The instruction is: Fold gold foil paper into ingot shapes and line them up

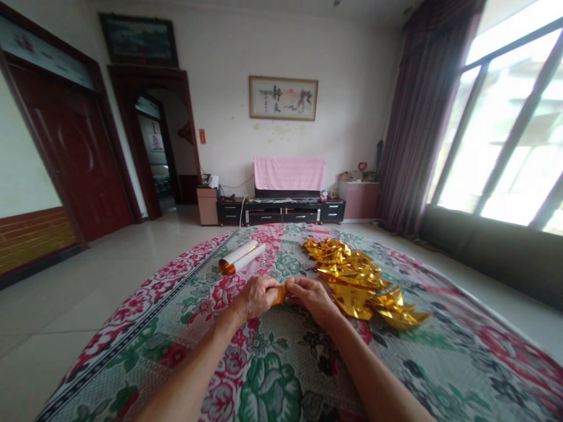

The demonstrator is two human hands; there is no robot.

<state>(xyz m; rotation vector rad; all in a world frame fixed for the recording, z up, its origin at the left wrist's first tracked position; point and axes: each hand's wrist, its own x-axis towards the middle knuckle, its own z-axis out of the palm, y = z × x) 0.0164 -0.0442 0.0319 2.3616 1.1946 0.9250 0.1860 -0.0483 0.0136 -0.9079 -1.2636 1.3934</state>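
Between my two hands is a small piece of gold foil paper (280,295), mostly covered by my fingers. My left hand (259,296) is closed on its left side, thumb and fingers pinching it. My right hand (308,295) pinches the other side, fingertips close to those of the left. To the right of my right hand lies a pile of folded gold paper ingots (354,275), shiny and pointed. Beyond my left hand rests a rolled sheet of foil paper (240,258), white outside and gold inside.
A floral cloth (269,381) in pink, green and white covers the rounded table under my hands. Across the room stands a low black cabinet (281,214), with a pink cloth (289,173) draped over a screen-like shape. A window (505,135) is at right.
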